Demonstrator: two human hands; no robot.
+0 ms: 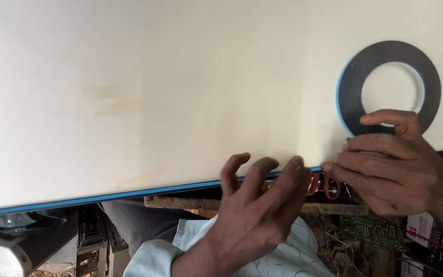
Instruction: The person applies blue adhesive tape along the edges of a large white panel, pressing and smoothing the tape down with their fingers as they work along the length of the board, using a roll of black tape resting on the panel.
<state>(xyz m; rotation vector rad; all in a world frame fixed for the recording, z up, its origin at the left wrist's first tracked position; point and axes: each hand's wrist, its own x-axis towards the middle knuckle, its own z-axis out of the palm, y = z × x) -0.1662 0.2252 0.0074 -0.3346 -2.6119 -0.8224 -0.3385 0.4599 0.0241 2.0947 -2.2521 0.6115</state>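
**A:** Where's the tape (129, 193) sitting?

**B:** It's a thin blue strip along the near edge of the cream panel (155, 92). Its long axis follows that edge, starting at the near left corner and rising a little toward the right, where it ends between the two hands.

**A:** And the roll (351, 84)?

**B:** It lies flat on the panel by the near right corner. It's a dark ring with a blue rim and an open middle.

**A:** What is the right hand (393, 164) doing?

**B:** The forefinger curls over the roll's near rim and the other fingers are bunched at the panel edge just below it. They seem to pinch the free end of tape, though I cannot tell how firmly, as the fingertips hide it.

**A:** And the left hand (257, 205)?

**B:** It's open, fingers spread and bent, holding nothing. The tips rest on or just over the taped edge, right beside the right hand's fingertips.

**A:** So which way does the laid tape run from the grip?

**B:** Leftward along the edge, away from the right hand. The left hand is nearer to it; the right is nearer the roll.

**A:** Anything below the edge?

**B:** A wooden bench (180, 201), a green circuit board (373, 228) and some red parts (329, 185), partly hidden.
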